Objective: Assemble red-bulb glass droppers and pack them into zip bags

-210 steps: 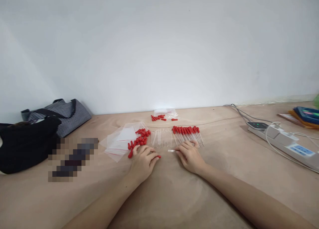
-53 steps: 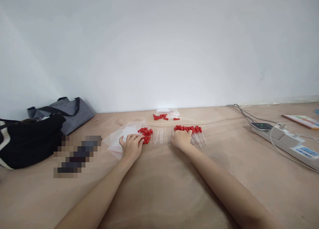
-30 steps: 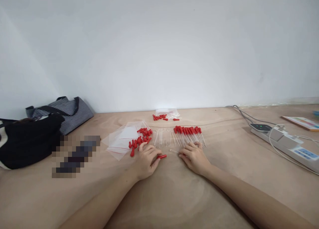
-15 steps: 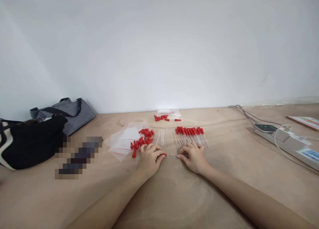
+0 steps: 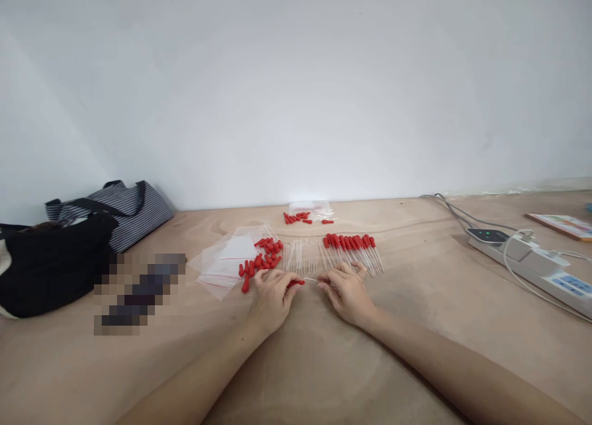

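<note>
My left hand (image 5: 272,294) pinches a red rubber dropper bulb (image 5: 296,282), its open end facing right. Between the fingers of my right hand (image 5: 346,291) is a thin glass dropper tube (image 5: 310,279), one end of it close to the bulb; I cannot tell whether the two touch. Loose red bulbs (image 5: 259,263) lie in a heap just left of my left hand. Bare glass tubes (image 5: 300,255) are lined up beyond my hands. Beside them, past my right hand, is a row of droppers with red bulbs fitted (image 5: 351,243).
Clear zip bags (image 5: 226,258) lie under and beside the loose bulbs. Farther back are another bag (image 5: 309,207), more bulbs and thin tubes. Black and striped bags (image 5: 129,212) stand at left near a blurred patch. A power strip (image 5: 531,268) with cables and a flat colourful item (image 5: 562,225) lie right.
My right hand has moved left, bringing the tube's end from a clear gap up close to the bulb. The left hand keeps its pinch. The whole view has shifted slightly.
</note>
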`<state>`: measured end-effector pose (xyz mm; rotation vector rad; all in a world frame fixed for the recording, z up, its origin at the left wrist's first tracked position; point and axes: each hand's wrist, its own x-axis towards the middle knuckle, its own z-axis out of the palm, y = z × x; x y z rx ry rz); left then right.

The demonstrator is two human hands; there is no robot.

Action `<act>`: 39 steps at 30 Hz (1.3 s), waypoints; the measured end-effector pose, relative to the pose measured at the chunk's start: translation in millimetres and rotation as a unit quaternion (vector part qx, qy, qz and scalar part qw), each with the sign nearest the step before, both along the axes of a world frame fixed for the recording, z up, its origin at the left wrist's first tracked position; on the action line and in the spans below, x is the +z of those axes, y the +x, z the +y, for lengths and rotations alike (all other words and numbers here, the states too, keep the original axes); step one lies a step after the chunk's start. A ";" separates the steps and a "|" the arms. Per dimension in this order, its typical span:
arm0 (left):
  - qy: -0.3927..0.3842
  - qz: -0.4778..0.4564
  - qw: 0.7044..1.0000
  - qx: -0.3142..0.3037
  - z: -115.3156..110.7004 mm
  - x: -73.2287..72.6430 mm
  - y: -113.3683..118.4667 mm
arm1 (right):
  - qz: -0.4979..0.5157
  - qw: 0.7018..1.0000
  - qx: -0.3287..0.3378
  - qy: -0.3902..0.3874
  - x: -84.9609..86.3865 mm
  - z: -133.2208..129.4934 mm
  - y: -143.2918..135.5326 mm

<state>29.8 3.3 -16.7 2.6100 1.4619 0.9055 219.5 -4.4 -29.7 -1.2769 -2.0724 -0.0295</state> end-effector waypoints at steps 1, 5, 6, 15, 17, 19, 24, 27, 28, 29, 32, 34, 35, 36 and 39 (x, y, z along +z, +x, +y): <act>0.000 0.000 1.000 0.002 -0.1 0.2 0.1 | -0.010 1.000 0.004 0.009 -0.7 0.2 0.2; -0.002 -0.001 1.000 0.007 0.2 1.5 -0.2 | -0.020 0.999 0.005 0.033 -2.3 0.6 1.7; -0.003 -0.002 1.000 0.009 0.4 1.8 -0.4 | -0.013 0.999 0.003 0.033 -2.2 0.5 1.9; 0.003 -0.002 1.000 0.000 -1.4 2.5 0.9 | 0.018 0.998 0.052 0.024 -2.4 -0.9 -0.6; 0.009 0.002 1.000 -0.012 -2.5 2.7 1.3 | 0.007 0.998 0.058 0.028 -2.9 -0.9 -0.8; 0.015 0.002 1.000 -0.023 -3.4 2.9 1.5 | -0.008 0.997 0.065 0.032 -3.4 -0.6 -0.4; 0.032 -0.013 0.999 -0.042 -6.1 3.8 1.9 | -0.030 0.995 0.082 0.053 -3.2 0.3 1.9; 0.037 -0.013 0.998 -0.050 -8.4 4.5 2.6 | -0.058 0.991 0.092 0.073 -2.4 -0.1 3.0; 0.038 -0.011 0.998 -0.054 -9.1 4.7 2.8 | -0.066 0.990 0.095 0.077 -2.2 -0.3 3.3; 0.040 -0.010 0.997 -0.060 -9.8 4.8 3.1 | -0.071 0.989 0.100 0.079 -1.9 -0.6 3.5; 0.047 -0.007 0.996 -0.076 -11.3 5.0 3.5 | -0.072 0.989 0.110 0.073 -0.6 -1.4 3.6; 0.049 -0.006 0.995 -0.084 -11.6 5.0 3.3 | -0.060 0.990 0.115 0.056 1.2 -1.6 3.6; 0.049 -0.004 0.995 -0.088 -11.6 5.1 3.1 | -0.053 0.990 0.119 0.045 2.5 -1.5 3.6; 0.047 -0.002 0.995 -0.093 -11.2 5.0 2.9 | -0.050 0.990 0.125 0.034 4.0 -1.4 3.7; 0.047 0.004 0.994 -0.098 -8.8 4.9 2.0 | -0.049 0.990 0.129 0.007 9.3 -0.5 4.2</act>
